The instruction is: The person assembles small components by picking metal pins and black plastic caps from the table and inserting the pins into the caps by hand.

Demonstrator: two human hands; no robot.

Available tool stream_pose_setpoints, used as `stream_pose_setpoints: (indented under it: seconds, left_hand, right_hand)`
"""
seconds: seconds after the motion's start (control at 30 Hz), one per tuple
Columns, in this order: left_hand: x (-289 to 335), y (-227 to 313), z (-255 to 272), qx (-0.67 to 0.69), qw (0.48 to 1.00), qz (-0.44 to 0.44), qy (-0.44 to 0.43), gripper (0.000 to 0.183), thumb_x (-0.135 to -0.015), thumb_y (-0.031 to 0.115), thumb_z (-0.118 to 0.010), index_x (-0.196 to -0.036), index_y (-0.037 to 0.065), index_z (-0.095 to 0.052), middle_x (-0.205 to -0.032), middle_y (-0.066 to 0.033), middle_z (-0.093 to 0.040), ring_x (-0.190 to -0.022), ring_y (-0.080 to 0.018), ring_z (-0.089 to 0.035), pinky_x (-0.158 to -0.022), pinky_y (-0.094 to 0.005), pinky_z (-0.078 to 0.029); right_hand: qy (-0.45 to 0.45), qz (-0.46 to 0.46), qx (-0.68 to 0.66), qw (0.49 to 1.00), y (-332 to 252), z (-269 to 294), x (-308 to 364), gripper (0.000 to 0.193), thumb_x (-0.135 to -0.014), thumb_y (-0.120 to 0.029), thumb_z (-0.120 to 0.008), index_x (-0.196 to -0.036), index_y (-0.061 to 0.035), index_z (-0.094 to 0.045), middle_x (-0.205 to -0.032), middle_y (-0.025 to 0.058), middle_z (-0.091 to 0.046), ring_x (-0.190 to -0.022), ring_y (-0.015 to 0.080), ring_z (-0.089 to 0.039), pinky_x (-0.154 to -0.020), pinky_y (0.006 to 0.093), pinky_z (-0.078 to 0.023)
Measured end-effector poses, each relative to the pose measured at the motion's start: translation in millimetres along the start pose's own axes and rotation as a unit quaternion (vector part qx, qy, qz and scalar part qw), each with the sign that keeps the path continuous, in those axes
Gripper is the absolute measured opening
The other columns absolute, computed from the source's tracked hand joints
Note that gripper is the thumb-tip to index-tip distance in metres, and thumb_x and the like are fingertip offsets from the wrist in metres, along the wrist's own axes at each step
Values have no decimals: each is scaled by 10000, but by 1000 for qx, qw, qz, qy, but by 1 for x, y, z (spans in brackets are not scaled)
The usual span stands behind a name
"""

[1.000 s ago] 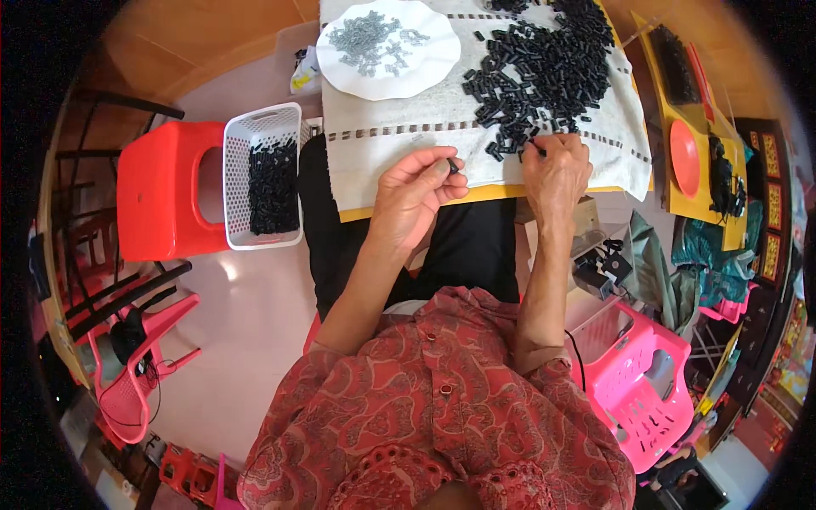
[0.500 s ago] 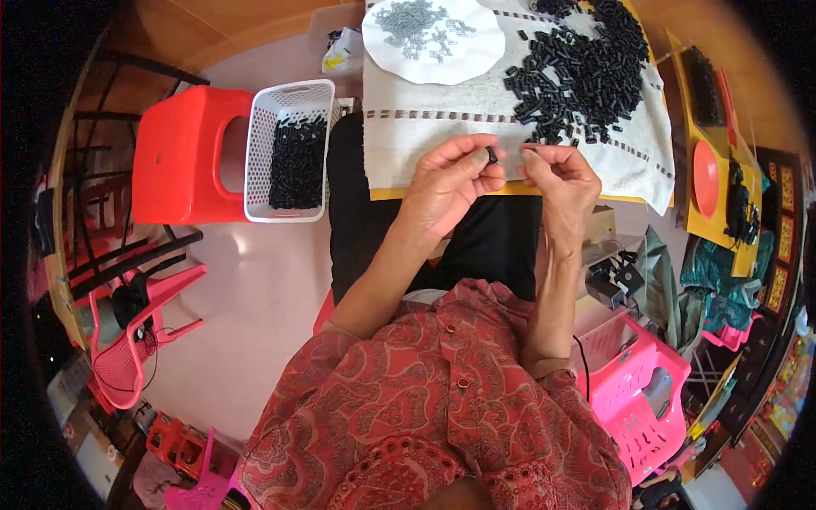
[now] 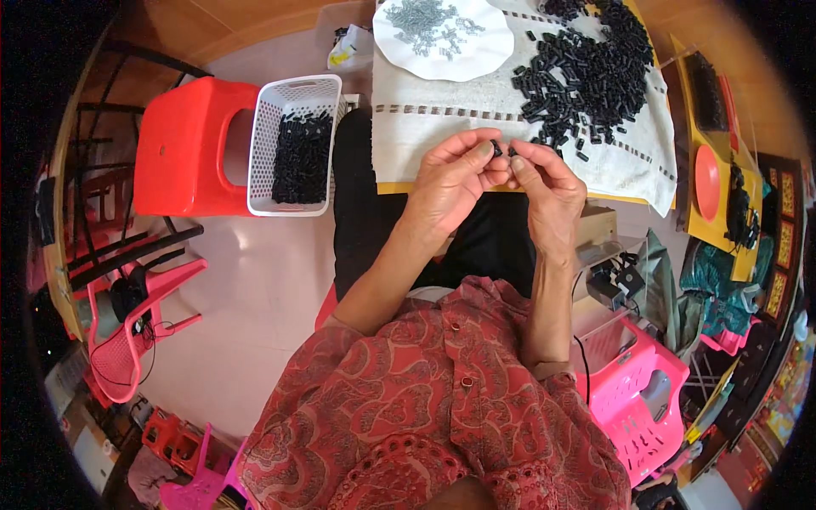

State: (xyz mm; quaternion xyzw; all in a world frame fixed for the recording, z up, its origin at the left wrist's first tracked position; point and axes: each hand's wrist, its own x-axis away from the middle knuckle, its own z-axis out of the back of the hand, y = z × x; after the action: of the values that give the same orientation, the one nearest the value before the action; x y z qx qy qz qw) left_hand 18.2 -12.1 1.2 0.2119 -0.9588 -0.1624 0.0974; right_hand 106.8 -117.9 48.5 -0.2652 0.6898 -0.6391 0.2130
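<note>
Black pieces [image 3: 591,76] lie heaped over the bench [image 3: 395,188], beside a white plate [image 3: 495,58], far rim cut off; nearly meeting, the left hand [image 3: 446,187] pinches one dark bit [image 3: 496,149], the right hand [image 3: 552,200] a dark tip [image 3: 512,152], both mostly hidden.

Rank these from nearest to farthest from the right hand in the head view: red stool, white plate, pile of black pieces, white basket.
From the right hand:
1. Pile of black pieces, just beyond it on the cloth.
2. White plate, beyond and left.
3. White basket, farther left.
4. Red stool, left of the basket.
</note>
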Motion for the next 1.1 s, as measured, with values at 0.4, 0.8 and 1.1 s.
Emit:
stream_pose_setpoints:
  seconds: [0.4, 0.8, 1.1]
  left_hand:
    - [1, 2, -3, 13, 1000, -2, 6, 238, -935, 76, -567, -1159, 2, -600, -1014, -99, -653, -838, -149, -625, -807, -309, -528]
    - [1, 3, -7, 9, 999, -26, 29, 206, -920, 55, -588, -1119, 11, -617, -972, -92, -653, -823, -142, -609, -794, -308, -516]
    - [1, 3, -9, -31, 998, -49, 40, 190, -909, 58, -609, -1092, 11, -634, -974, -93, -659, -827, -141, -605, -760, -286, -504]
  right_hand:
    - [34, -5, -6, 999, -5, -2, 4, 217, -832, 45, -676, -1046, 20, -649, -928, 77, -677, -818, 99, -622, -735, 221, -515]
    - [13, 11, 11, 1000, -11, -8, 7, 173, -820, 50, -687, -989, 29, -662, -897, 62, -685, -810, 97, -633, -748, 216, -510]
    - [12, 7, -8, 1000, -12, -12, 6, 164, -820, 70, -672, -980, 41, -654, -911, 86, -689, -824, 118, -652, -755, 225, -523]
